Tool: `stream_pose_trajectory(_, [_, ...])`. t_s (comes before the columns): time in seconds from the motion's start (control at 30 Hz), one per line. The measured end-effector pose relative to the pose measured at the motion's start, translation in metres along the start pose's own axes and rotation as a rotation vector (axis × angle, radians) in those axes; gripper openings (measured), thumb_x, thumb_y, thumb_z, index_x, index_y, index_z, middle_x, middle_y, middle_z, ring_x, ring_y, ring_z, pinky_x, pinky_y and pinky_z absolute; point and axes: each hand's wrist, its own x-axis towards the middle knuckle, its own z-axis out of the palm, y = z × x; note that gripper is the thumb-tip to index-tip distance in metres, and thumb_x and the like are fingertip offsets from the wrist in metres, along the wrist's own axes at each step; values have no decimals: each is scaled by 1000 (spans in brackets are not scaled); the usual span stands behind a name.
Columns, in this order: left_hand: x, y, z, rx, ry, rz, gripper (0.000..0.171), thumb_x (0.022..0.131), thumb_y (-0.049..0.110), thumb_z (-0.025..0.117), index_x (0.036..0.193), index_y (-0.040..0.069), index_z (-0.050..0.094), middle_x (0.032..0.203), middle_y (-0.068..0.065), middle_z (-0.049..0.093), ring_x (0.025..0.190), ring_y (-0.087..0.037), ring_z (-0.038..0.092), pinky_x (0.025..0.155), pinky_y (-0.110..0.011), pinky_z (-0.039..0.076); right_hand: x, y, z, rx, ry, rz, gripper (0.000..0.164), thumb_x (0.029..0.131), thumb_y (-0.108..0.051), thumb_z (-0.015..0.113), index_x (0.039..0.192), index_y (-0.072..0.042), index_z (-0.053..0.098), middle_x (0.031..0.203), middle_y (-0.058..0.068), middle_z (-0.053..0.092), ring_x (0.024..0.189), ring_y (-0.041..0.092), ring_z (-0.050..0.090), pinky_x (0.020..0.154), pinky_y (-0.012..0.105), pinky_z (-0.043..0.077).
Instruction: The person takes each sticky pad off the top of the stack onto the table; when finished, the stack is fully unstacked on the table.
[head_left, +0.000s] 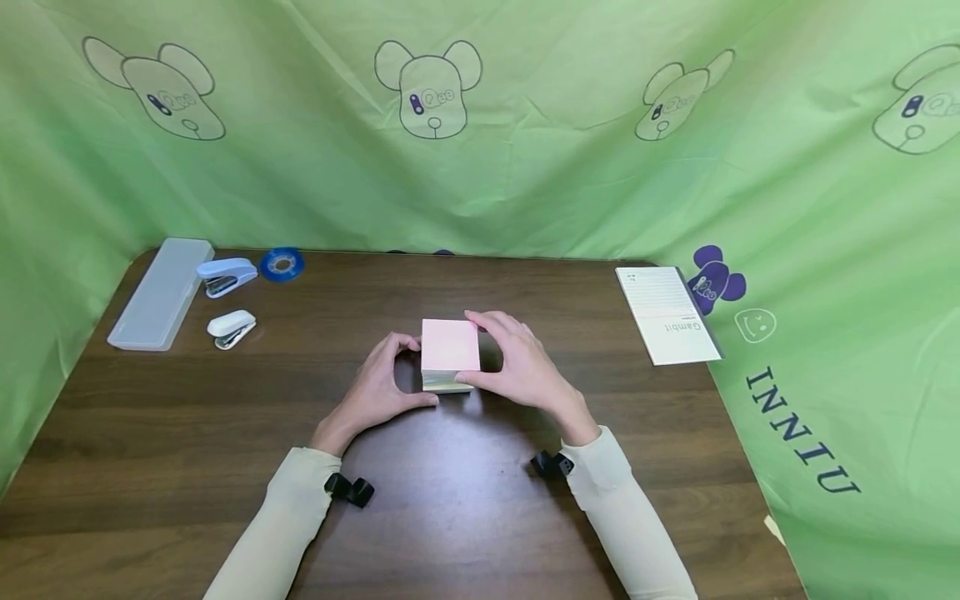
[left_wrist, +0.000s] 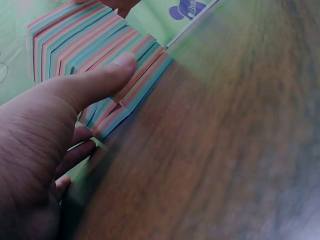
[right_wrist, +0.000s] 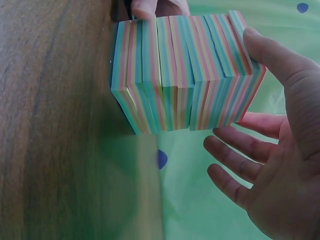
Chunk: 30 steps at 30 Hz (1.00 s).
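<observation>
A tall stack of sticky notes (head_left: 450,346) stands on the table, its top sheet pink. Its sides show bands of pink, yellow, green and blue in the right wrist view, with some layers slightly out of line. Low on the left, my left hand (head_left: 378,387) holds the stack, the thumb (left_wrist: 112,72) against its front side. My right hand (head_left: 521,362) grips the upper part from the right, with the thumb (right_wrist: 270,52) at the front edge near the top. Its index finger reaches the far corner, while the lower fingers (right_wrist: 235,155) spread away from the stack.
At the back left lie a translucent pencil case (head_left: 161,296), a blue stapler (head_left: 227,275), a white stapler (head_left: 232,327) and a roll of blue tape (head_left: 282,264). A white notebook (head_left: 667,317) sits by the right edge. Green cloth (head_left: 525,192) hangs behind the wooden table (head_left: 187,467).
</observation>
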Motion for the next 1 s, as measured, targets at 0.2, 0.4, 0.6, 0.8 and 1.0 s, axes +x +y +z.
stream_pose_trajectory(0.2, [-1,0,0,8,5,6,78,77,29,105,133,7,55,144,-11,63,134,-36,56,112,-59,45,-1,-1,-4,4,6,14,86,87,-43,95,159,-10,59,150,8,61,142,31,56,117,58,46])
stream_pose_trajectory(0.4, [-1,-1,0,35,-1,17,77,78,28,105,133,6,56,146,-14,64,139,-40,55,116,-64,43,-2,-1,-10,6,26,9,86,83,-39,99,156,-10,63,142,8,63,136,29,57,113,55,50])
stream_pose_trajectory(0.6, [-1,0,0,46,-9,17,80,77,25,106,136,5,56,146,-15,63,145,-41,51,123,-66,38,-2,3,-12,37,23,18,90,81,-36,101,157,-7,62,139,9,63,132,30,59,111,54,51])
stream_pose_trajectory(0.8, [-1,0,1,38,-8,2,86,78,29,105,143,5,54,144,-14,61,141,-38,54,119,-62,43,-2,7,-13,75,16,30,93,81,-33,101,159,-5,59,139,10,63,127,38,62,108,55,52])
stream_pose_trajectory(1.0, [-1,-1,0,25,-10,-5,89,79,27,104,148,6,52,146,-14,61,141,-37,53,118,-60,43,-2,8,-13,97,25,18,87,79,-32,102,152,-4,64,134,9,64,123,38,63,105,53,52])
